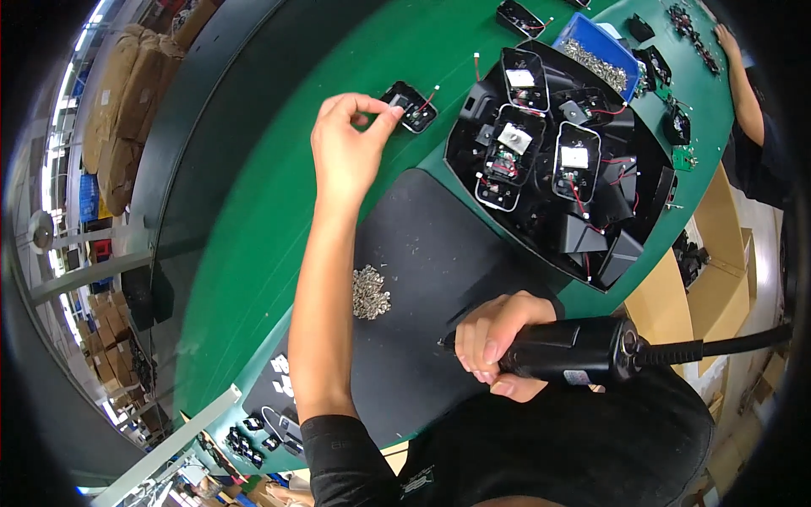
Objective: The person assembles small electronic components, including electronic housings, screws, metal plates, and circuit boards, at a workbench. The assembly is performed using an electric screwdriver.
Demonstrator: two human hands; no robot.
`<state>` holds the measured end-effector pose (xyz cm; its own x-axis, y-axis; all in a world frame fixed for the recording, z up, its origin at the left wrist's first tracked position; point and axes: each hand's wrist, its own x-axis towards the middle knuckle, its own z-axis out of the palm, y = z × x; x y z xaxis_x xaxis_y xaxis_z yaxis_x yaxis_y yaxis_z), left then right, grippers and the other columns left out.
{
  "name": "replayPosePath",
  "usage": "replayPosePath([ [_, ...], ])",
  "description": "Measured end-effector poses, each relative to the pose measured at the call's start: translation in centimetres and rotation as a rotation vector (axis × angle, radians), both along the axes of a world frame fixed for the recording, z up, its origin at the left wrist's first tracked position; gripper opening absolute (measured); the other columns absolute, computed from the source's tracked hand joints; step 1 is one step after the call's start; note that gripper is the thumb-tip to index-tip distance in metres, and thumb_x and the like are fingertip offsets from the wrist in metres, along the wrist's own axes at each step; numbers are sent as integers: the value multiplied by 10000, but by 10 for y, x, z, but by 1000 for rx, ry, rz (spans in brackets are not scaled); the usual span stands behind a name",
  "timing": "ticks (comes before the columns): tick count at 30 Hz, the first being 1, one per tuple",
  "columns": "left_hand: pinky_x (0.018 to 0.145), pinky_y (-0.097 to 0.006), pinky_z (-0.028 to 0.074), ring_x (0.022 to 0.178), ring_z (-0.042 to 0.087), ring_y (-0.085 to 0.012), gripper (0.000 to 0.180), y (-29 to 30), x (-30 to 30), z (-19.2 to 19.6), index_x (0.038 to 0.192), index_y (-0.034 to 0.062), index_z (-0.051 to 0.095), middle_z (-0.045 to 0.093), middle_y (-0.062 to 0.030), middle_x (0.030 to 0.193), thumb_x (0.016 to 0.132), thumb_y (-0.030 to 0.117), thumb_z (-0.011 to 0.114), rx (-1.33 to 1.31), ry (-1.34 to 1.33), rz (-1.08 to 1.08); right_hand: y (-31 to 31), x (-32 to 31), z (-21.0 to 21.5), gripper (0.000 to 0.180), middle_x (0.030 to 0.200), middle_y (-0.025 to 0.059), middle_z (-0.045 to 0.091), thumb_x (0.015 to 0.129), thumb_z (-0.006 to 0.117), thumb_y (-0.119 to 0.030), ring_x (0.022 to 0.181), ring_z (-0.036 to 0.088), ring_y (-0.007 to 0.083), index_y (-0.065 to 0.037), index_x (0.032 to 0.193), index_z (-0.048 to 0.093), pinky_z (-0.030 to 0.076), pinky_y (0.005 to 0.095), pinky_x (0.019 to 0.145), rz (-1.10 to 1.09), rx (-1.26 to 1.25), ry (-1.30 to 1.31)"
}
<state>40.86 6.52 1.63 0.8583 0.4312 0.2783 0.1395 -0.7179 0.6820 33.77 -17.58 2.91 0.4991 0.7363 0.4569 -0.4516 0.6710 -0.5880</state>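
My left hand (346, 144) is stretched out over the green bench, its thumb and fingers pinched at the edge of a small black housing (410, 106) with red and white wires. My right hand (498, 338) grips a black electric screwdriver (574, 348) near my body, its tip pointing left over the black mat (422, 253). A cable runs off to the right from the screwdriver. A small pile of silver screws (370, 292) lies on the mat between my arms.
A black tray (549, 152) full of similar black housings with circuit boards sits at upper right. Behind it is a blue bin (601, 46) of screws. Another person's arm (743, 84) works at the far right. Cardboard boxes (710, 279) stand below the bench edge.
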Motion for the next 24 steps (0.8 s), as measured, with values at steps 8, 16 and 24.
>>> replayPosePath([
  [8, 913, -396, 307, 967, 575, -271, 157, 1, 13, -31, 792, 97, 700, 635, -108, 974, 733, 240, 726, 235, 95, 70, 2, -4, 0, 393, 696, 83, 575, 681, 704, 61, 592, 571, 172, 11, 1035, 540, 463, 274, 539, -92, 27, 64],
  [16, 860, -399, 335, 848, 615, -257, 161, -1, 17, -27, 817, 94, 661, 674, -81, 845, 754, 236, 703, 207, 261, 106, 4, 0, -5, 388, 700, 77, 573, 692, 694, 67, 595, 567, 171, 11, 1040, 533, 456, 272, 534, -60, 16, 91],
  [24, 876, -430, 346, 851, 615, -271, 149, 0, 19, -30, 868, 85, 647, 667, -103, 863, 768, 191, 676, 193, 216, 103, 1, 3, 0, 422, 712, 66, 563, 719, 664, 102, 651, 577, 182, -29, 1080, 488, 461, 283, 559, 33, -63, 14],
])
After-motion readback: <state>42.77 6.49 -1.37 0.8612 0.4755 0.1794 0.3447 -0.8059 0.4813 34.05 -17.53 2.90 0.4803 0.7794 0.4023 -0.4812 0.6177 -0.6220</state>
